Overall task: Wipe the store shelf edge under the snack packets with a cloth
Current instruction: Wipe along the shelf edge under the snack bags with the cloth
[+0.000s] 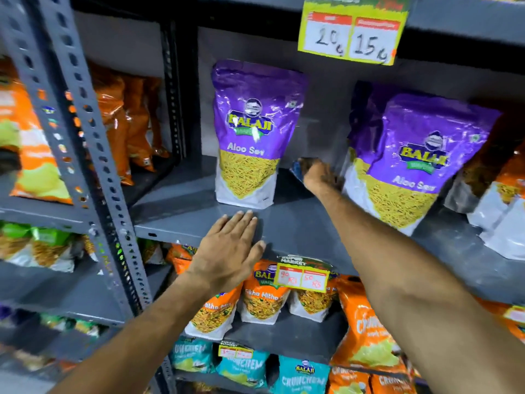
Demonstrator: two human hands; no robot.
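A grey metal shelf [181, 206] holds two purple Aloo Sev snack packets, one at the middle [251, 132] and one to the right [417, 163], both upright. My right hand [318, 177] reaches deep onto the shelf between the two packets and grips a blue cloth [298, 167], mostly hidden by the fingers. The hand touches the right packet's left edge. My left hand [230, 251] lies flat, fingers together and extended, on the shelf's front edge just below the middle packet.
A perforated grey upright post [93, 155] stands at the left. Orange packets [125, 123] fill the left bay. A yellow price tag [352, 32] hangs above, another price tag [302, 277] hangs on the shelf edge. Orange and teal packets [264, 294] crowd the lower shelves.
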